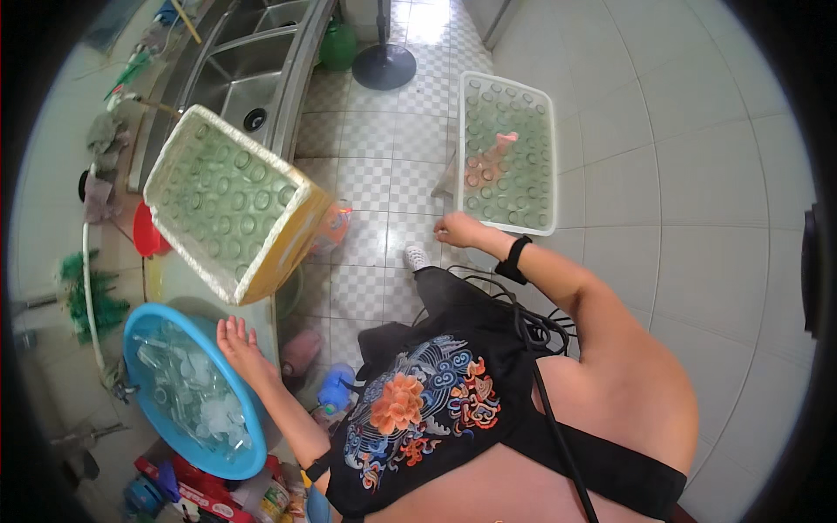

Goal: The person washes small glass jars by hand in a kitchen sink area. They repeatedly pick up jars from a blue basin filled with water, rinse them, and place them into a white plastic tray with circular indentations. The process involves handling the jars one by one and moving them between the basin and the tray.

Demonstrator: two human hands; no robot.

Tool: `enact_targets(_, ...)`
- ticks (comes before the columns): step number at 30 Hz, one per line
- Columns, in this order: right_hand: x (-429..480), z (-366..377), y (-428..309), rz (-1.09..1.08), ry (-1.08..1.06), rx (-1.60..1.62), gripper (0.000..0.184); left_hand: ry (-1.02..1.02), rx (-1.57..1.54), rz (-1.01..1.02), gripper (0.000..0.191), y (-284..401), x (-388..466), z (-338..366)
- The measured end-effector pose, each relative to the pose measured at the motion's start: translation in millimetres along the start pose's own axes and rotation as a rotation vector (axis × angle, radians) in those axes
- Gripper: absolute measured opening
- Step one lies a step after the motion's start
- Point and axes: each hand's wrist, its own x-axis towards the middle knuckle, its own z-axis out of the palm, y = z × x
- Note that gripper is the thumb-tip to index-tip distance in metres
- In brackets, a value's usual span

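Note:
My left hand [240, 346] is raised beside the rim of a blue plastic basin [252, 392], palm partly up and fingers a little apart, with nothing in it. Clear glass bottles or jars [189, 382] lie jumbled in the basin among whitish clear pieces. Beyond that hand a white foam box [271, 258] with yellow-brown sides holds many upright open-mouthed glass containers [240, 199]. By the near edge of a white plastic tub [553, 163], my right hand [460, 230] hangs with loosely bent fingers and no visible object. More upright glass containers [513, 173] fill the tub, and a pink rubber glove [487, 163] lies over some.
Stainless steel sinks [245, 88] line the left wall behind a red plastic scoop or bowl [149, 229]. A round black stand base [384, 67] and a green container [338, 44] stand farther along the tiled floor [363, 183]. Black cables [533, 320] loop near my right side.

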Motion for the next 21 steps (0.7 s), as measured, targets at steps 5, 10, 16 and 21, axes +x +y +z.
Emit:
enact_targets(5,69.6,-61.8,-75.6,-0.080,0.243,0.290,0.030,-0.005,0.036,0.007,0.061,5.2,74.6,17.9)
enact_targets(10,162.2,-111.2,-186.3,-0.148,0.459,0.567,0.049,-0.022,0.152,-0.070,0.066,16.5,177.7,47.0)
enact_targets(16,266.8,-141.4,-307.3,-0.168,0.264,0.328,0.061,-0.159,0.211,-0.041,0.056,24.5,260.6,64.4)
enact_targets(21,314.6,-139.7,-341.1,0.001,0.218,0.119,0.035,-0.071,0.641,0.109,0.046,16.9,280.5,65.1)
